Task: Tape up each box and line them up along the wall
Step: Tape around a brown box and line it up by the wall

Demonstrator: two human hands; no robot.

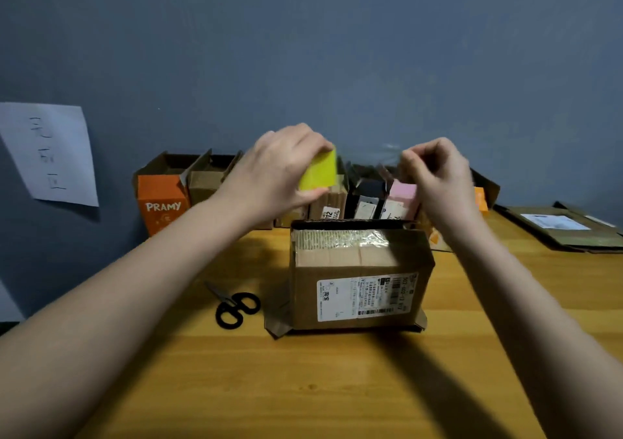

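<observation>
- Above the brown cardboard box with a white shipping label, both forearms reached forward from the near edge of the wooden table, hands raised level with each other.
- Left hand: knuckles up, fingers curled round a yellow tape roll.
- Right hand: fingers bunched in a pinch; a clear tape strip spanned faintly between roll and pinch, blurred.
- Box stood mid-table, old tape across its top, flaps splayed at its base.
- Black-handled scissors lay just left of it.
- Row of open boxes along the blue wall, orange PRAMY box leftmost.
- Flattened cardboard lay far right.
</observation>
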